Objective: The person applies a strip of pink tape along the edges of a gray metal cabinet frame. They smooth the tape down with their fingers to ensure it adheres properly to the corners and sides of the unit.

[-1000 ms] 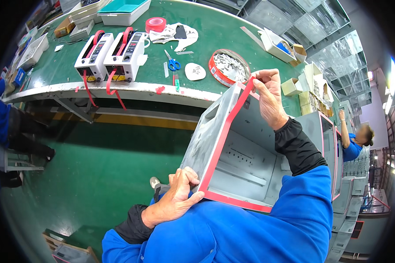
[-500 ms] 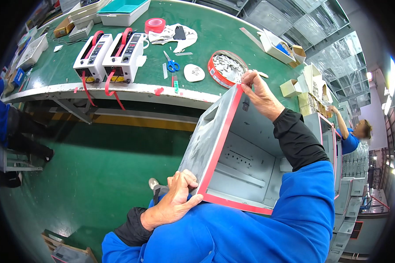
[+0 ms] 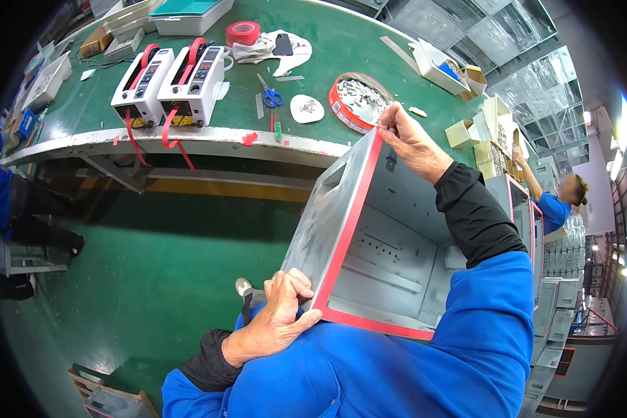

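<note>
A grey metal box (image 3: 322,209) leans against my body with its open side facing me. Red tape (image 3: 354,209) runs along the left and lower rims of that opening. My left hand (image 3: 275,317) is closed round the lower left corner, its thumb lying by the tape. At the upper corner, close to the table edge, the fingers of my right hand (image 3: 414,145) pinch the top end of the red tape; the fingertips partly hide it. Inside the box, a row of small holes and a rail show on the back wall.
On the green table (image 3: 209,129) stand two white tape dispensers (image 3: 191,83) with red tape hanging down. Blue scissors (image 3: 272,96), a tape roll (image 3: 242,33) and a red round tub (image 3: 359,101) of small metal parts lie nearby. A co-worker (image 3: 554,209) reaches toward boxes at right.
The view has shifted slightly, and the table things sit a little differently in it. My right hand stays at the upper corner with a small shift; my left hand keeps its hold.
</note>
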Tool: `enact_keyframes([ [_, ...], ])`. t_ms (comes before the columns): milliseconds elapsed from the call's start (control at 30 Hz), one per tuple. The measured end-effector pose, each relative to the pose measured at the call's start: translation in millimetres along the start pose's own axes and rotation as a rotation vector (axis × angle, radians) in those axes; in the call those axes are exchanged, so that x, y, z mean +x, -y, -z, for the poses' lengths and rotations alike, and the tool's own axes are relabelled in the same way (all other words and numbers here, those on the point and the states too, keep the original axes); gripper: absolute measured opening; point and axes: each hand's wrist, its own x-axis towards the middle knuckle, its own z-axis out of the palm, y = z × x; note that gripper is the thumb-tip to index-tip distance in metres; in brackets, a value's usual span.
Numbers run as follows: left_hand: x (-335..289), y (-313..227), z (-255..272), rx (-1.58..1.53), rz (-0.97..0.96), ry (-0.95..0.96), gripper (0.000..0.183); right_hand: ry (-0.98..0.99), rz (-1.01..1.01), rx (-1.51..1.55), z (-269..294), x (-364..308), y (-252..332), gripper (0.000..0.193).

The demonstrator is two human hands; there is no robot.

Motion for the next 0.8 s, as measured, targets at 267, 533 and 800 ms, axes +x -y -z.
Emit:
enact_keyframes([
  [267,-1.8,2.9,-1.8,-0.010,0.007,-0.013,0.034,0.010,0.034,-0.040,-1.0,1.3,1.0,0.005],
  [533,-2.1,1.8,-1.4,-0.020,0.027,-0.009,0.033,-0.048,0.010,-0.047,0.8,2.3,-5.4,0.006],
  [800,-1.9,4.7,-3.1,-0.064,0.039,0.002,0.032,-0.034,-0.070,-0.067,4.9,-7.2,-12.0,0.037],
])
